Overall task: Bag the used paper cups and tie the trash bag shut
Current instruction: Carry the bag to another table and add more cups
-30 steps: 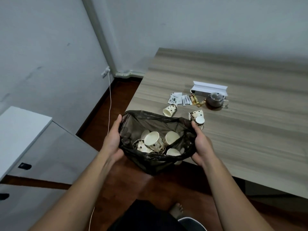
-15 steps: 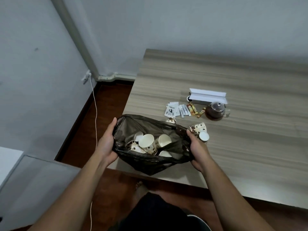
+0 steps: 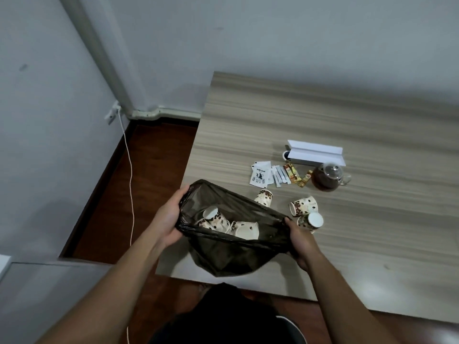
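A dark, see-through trash bag (image 3: 231,256) lies over the near left corner of the wooden table (image 3: 347,120), its mouth held wide. My left hand (image 3: 167,220) grips the bag's left rim and my right hand (image 3: 301,242) grips its right rim. Several paper cups with a coffee-bean print (image 3: 223,223) lie inside the bag. Three more such cups rest on the table beyond it: one just behind the bag's far rim (image 3: 264,197), and two to the right, one on its side (image 3: 303,206) and one (image 3: 311,220) right next to my right hand.
Behind the cups lie tea sachets (image 3: 259,177), sugar sticks (image 3: 280,175), gold wrappers (image 3: 298,176), a glass teapot of dark tea (image 3: 326,180) and a white box (image 3: 314,153). A white cable (image 3: 129,170) hangs from a wall socket over the brown floor. A grey cabinet (image 3: 37,294) stands at the left.
The bag has moved up and onto the table's corner, held by both hands throughout. Its mouth is now stretched wider and flatter, and the view has shifted right.
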Tool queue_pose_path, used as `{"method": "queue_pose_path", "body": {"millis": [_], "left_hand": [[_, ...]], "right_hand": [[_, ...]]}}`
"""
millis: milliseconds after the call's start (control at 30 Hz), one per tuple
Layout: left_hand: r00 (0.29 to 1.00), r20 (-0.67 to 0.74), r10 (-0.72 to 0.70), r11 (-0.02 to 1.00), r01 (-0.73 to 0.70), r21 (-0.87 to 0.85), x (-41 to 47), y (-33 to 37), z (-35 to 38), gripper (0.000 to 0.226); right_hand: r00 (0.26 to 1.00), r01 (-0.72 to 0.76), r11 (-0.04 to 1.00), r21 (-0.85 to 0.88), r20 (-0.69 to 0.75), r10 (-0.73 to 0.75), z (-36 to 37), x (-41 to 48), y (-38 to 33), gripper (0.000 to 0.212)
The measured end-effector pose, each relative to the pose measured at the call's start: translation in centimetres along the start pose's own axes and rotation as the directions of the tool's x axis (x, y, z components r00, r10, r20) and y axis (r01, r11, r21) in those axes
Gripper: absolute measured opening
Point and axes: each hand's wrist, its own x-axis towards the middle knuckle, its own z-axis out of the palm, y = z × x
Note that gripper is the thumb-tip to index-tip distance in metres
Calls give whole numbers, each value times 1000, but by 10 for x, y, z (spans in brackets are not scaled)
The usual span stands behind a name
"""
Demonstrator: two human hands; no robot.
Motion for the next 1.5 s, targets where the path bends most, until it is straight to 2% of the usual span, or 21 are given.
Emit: {"method": "queue_pose_path", "body": {"millis": [100,200,300,433,500,667,767,867,900,967,1033,1100,1200,1233,1300,1367,1400,1500], "left_hand": [[999,-33,5,1000,-4,26,1,-1,3,57],[998,-61,0,1000,0,1,-2,-4,9,53],[999,-41,4,1000,-5,-11,-7,-1,20,49],[1000,-23,20,1000,-20,10,-11,1,33,38],[999,-31,34,999,-32,34,-10,1,37,38],[997,-68,39,996,-34,77,-7,-3,37,39],[996,-80,40,994,-32,101,-6,-4,37,43],[995,-89,38,994,-28,103,-6,-3,42,41],[995,-92,36,995,-27,99,-6,-3,43,40],[994,-103,35,995,-24,100,-6,0,46,39],[993,-112,38,994,-26,105,-5,4,49,42],[994,-105,37,994,-26,107,-2,8,54,43],[995,-94,20,996,-11,91,5,10,61,43],[996,-89,15,996,-7,92,6,11,63,43],[998,-66,4,994,3,107,7,10,71,43],[998,-56,0,992,7,126,9,11,74,43],[998,-59,9,991,-1,137,10,11,73,42],[992,-100,70,980,-50,192,16,15,68,40]], "right_hand": [[998,-54,987,-152,7,56,1,24,0,33],[997,-71,933,-352,-15,70,8,49,-10,48],[997,59,818,-573,-14,-81,23,63,-29,53],[948,295,704,-646,105,-301,46,81,-37,46],[936,340,657,-673,176,-304,55,96,-35,47],[943,332,606,-723,276,-187,77,128,-26,51],[953,304,631,-714,229,-200,87,143,-21,49],[984,164,684,-710,72,-161,86,150,-11,37],[991,112,698,-708,29,-130,84,154,-5,42],[995,35,742,-670,-49,-92,81,157,4,68],[991,46,774,-632,-68,-114,74,146,-3,82],[978,169,832,-528,-17,-209,65,125,-22,77],[932,363,919,-155,86,-353,57,68,-61,69],[912,394,919,-18,132,-389,57,46,-72,60],[882,383,919,90,262,-393,55,8,-87,42],[827,333,941,64,459,-324,63,-17,-84,36],[790,344,939,-8,543,-285,70,-20,-77,36],[757,390,904,-175,620,-207,95,-19,-49,48]]}}
